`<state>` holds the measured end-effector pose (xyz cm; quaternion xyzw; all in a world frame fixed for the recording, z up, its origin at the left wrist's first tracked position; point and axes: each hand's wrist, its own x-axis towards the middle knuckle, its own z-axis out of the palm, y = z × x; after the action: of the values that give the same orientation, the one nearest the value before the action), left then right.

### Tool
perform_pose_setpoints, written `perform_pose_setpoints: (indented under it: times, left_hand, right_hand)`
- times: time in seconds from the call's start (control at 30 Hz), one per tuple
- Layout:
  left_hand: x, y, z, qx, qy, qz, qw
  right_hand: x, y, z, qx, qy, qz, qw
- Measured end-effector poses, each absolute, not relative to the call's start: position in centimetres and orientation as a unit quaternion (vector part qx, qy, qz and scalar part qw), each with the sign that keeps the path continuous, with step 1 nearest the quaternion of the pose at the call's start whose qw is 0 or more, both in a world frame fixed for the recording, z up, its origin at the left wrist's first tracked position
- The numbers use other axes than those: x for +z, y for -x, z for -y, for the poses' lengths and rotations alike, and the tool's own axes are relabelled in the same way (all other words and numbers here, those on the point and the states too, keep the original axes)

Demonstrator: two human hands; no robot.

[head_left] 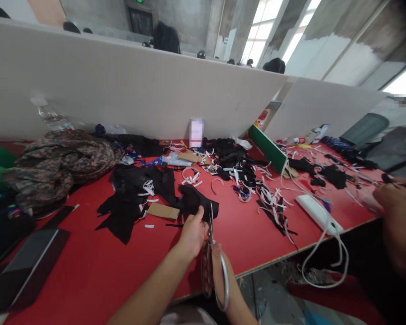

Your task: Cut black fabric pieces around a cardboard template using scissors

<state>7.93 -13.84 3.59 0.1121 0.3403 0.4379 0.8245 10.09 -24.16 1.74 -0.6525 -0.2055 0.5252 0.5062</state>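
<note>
My left hand [192,234] is closed on the near edge of a small black cloth piece [195,199], thumb pointing up. In my right hand [219,262] is a pair of metal scissors [225,289] with large loop handles. Its blades point away from me, beside my left fingers and at the cloth's right part. Whether the blades are cutting into the cloth I cannot tell. A brown cardboard strip [163,211] lies left of the cloth, with a larger heap of black cloth [123,203] behind it.
White and black trimmings [272,201] litter the red table [122,275]. A white power strip [320,214] with a looping cord lies at the right edge. A phone [196,133] leans on the partition. A green board [269,149] stands right. Another person's hands [394,194] are far right.
</note>
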Motion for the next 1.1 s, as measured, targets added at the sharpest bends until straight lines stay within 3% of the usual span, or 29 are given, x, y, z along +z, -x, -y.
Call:
perform_pose_setpoints:
  times: [0.7, 1.1]
  left_hand:
    - [2.1, -7.4, 14.3, 0.323, -0.203, -0.311, 0.871]
    - [2.8, -7.5, 14.5, 0.330, -0.189, -0.328, 0.865]
  right_hand:
    - [3.6, -11.5, 23.7, 0.626, 0.580, 0.140, 0.502]
    - [3.7, -11.3, 23.7, 0.604, 0.591, 0.151, 0.513]
